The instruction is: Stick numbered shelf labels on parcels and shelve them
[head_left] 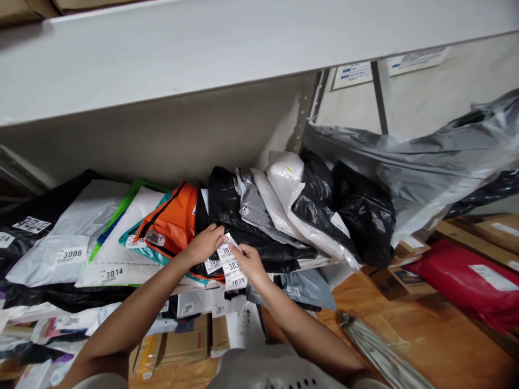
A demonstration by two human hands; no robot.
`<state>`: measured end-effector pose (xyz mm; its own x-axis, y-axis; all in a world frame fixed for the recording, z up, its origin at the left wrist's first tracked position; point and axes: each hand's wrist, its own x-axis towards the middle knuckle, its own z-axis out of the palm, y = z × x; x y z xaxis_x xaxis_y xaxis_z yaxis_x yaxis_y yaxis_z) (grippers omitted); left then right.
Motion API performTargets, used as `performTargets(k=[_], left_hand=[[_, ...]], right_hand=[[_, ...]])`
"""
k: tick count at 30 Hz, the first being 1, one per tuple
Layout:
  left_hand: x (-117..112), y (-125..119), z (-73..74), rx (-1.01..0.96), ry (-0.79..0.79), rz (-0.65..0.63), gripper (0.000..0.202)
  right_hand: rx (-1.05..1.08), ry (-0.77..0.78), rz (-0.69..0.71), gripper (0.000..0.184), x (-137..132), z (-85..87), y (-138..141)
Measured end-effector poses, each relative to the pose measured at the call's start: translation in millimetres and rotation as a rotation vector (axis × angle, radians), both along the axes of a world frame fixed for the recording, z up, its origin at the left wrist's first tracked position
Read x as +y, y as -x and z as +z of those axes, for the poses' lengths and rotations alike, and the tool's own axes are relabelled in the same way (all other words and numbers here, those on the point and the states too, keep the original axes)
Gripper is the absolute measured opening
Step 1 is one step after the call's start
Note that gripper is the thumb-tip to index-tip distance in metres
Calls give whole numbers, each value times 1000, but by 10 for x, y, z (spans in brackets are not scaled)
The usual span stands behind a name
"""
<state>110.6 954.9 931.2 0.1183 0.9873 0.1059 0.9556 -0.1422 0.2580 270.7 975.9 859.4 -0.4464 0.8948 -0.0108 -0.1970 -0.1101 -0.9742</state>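
A strip of white number labels (233, 265), printed with barcodes and numbers such as 3035, hangs between my two hands. My left hand (207, 242) pinches its upper left edge. On the right side, my right hand (249, 262) grips the strip between thumb and fingers. Directly behind the hands lies a black plastic mailer bag (259, 232). An orange mailer bag (178, 213) labelled 3027 lies left of my left hand, over a white mailer (121, 262) labelled 3014. Part of another label shows under the strip.
A grey-white mailer (73, 246) marked 3008 lies further left. White and black parcels (292, 200) are heaped to the right. A wide shelf board (243, 48) runs overhead. Cardboard boxes and a red parcel (466, 275) rest at the right, near the wooden floor (365, 302).
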Motion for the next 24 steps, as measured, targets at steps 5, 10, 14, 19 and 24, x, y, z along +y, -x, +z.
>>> performTargets(k=[5,10,14,19,24], left_hand=[[-19,9,-26,203,5,37,24],[-48,49,-86,88,9,37,26],[26,51,126,-83,-307,205,68],[194,74,438,72,-197,-386,15],[195,165,300,-221,140,-432,21]], right_hand=[[58,84,68,48,-120,-20,-64],[-29,75,-7,51,-438,-215,-237],[-25,-81,53,42,-454,-140,-517],[85,-124,177,33,-139,243,-631],[120,-125,65,35,93,304,-251]])
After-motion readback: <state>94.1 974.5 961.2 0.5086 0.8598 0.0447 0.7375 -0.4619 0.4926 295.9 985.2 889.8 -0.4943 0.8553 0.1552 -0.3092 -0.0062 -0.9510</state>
